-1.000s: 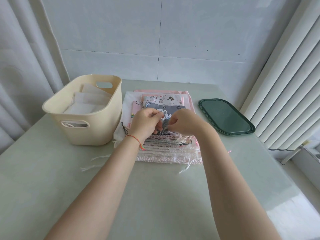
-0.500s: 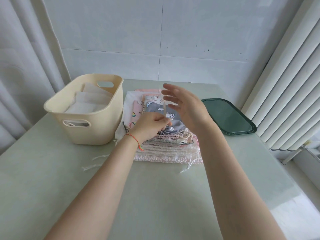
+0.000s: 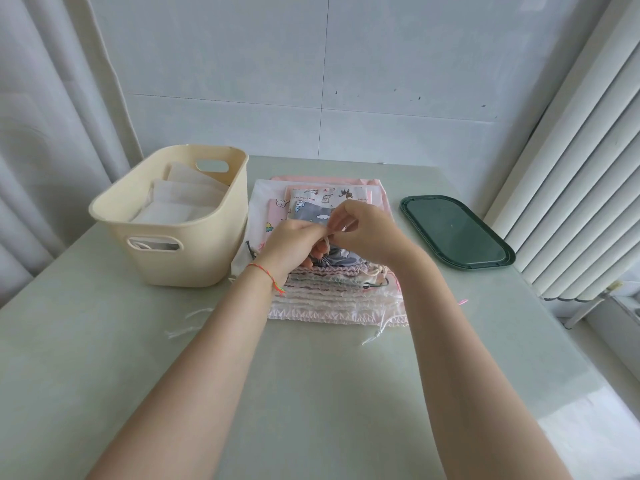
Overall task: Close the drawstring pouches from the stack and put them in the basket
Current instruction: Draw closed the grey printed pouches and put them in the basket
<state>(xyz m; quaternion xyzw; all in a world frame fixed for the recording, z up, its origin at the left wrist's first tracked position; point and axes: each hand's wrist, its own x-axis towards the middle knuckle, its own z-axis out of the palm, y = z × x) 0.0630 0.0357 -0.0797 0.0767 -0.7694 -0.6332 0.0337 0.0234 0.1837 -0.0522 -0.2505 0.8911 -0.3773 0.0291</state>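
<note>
Grey printed pouch [image 3: 323,216] atop stack [image 3: 332,289], cord pinched between left hand [image 3: 294,244] and right hand [image 3: 367,233]; uneven pulling risks dragging neighbouring pouches askew.

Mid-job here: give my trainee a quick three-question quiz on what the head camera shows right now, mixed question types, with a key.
1. True or false: the cream basket already holds white pouches.
2. Multiple choice: the dark green lid lies A) inside the basket, B) on the table right of the pouch stack, C) under the stack.
3. Fill in: the left hand and right hand together pinch the ____ of the grey printed pouch on top of the stack.

Key: 1 true; 2 B; 3 drawstring.
</note>
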